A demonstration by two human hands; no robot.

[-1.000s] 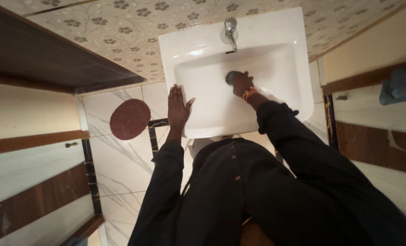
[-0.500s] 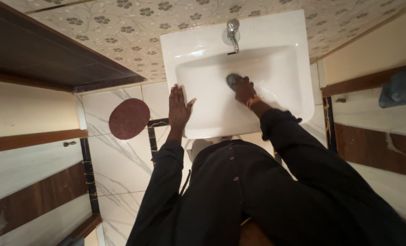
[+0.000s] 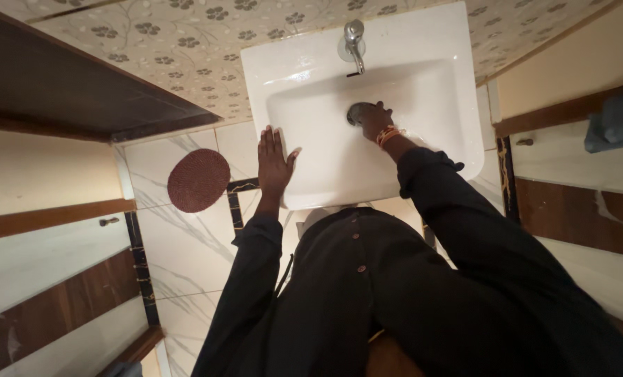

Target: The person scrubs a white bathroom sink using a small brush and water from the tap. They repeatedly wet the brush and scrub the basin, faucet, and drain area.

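Head view, looking down: left hand (image 3: 274,163) lies flat and open on the front rim of the white basin (image 3: 434,150), bracing. Further in, right hand (image 3: 376,121) closes around a dark scrubber (image 3: 357,112) by the drain, below the tap (image 3: 354,40). Best with firm, overlapping strokes.

Right hand (image 3: 374,120) scrubs sink (image 3: 437,112); left hand (image 3: 273,164) braces.

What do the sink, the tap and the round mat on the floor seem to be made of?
Sink: probably glazed ceramic; it is white, smooth and glossy with soft highlights. Tap: likely polished or chromed metal, silvery and shiny. Round mat: reddish-brown with a fine bumpy texture; rubber, plastic or woven fibre, too small to tell which.
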